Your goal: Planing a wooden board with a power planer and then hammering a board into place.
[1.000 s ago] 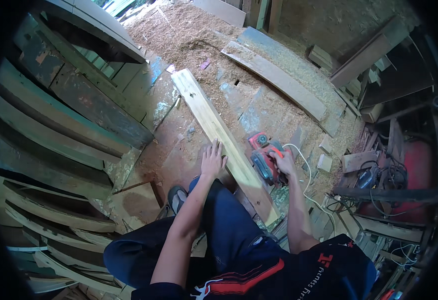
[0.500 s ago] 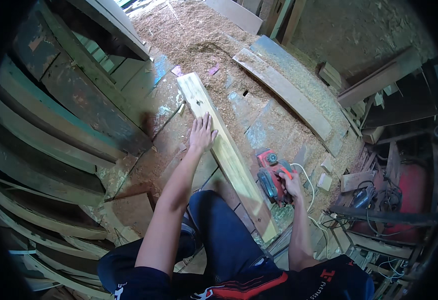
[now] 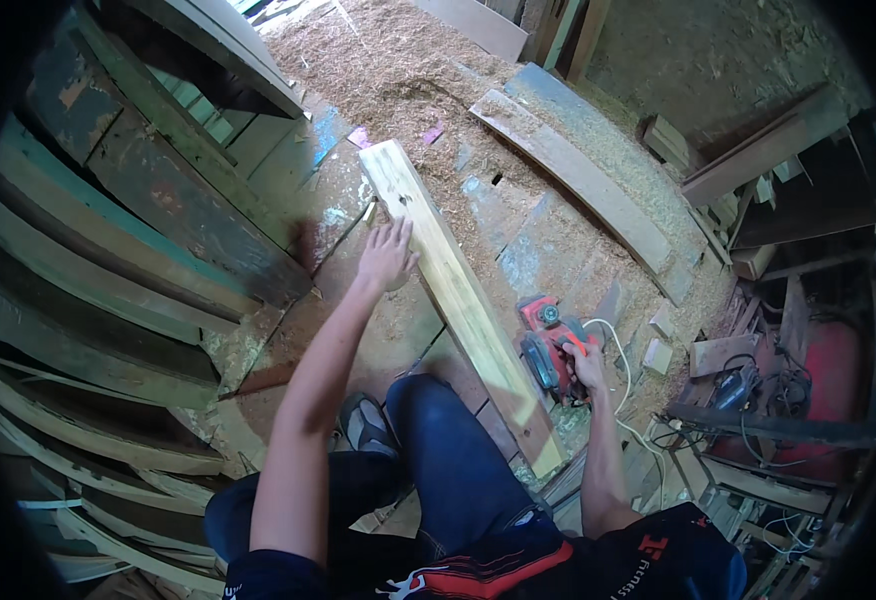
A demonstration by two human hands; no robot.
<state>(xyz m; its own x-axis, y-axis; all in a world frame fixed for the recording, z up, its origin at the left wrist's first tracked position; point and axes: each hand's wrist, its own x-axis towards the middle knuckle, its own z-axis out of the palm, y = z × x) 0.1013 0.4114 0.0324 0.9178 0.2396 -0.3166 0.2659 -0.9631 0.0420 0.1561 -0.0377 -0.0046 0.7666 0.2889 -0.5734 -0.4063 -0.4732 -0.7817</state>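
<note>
A long pale wooden beam lies slantwise in front of me, its far end up and to the left, its near end beside my knee. My left hand is at the beam's left edge toward the far end, fingers stretched out and holding nothing. To the right of the beam, my right hand is wrapped round the handle of a red and black electric planer. The planer sits beside the beam's near half, and a pale cord trails from it. Its underside is hidden.
Wood shavings cover the floor ahead. A wide board lies at the right. Long planks stand stacked along the left. At the lower right are a red tank and a blue power tool. Small offcuts lie near the planer.
My left hand has slid from the beam's top toward its left edge. The right hand and planer stay almost in place. The view has shifted slightly.
</note>
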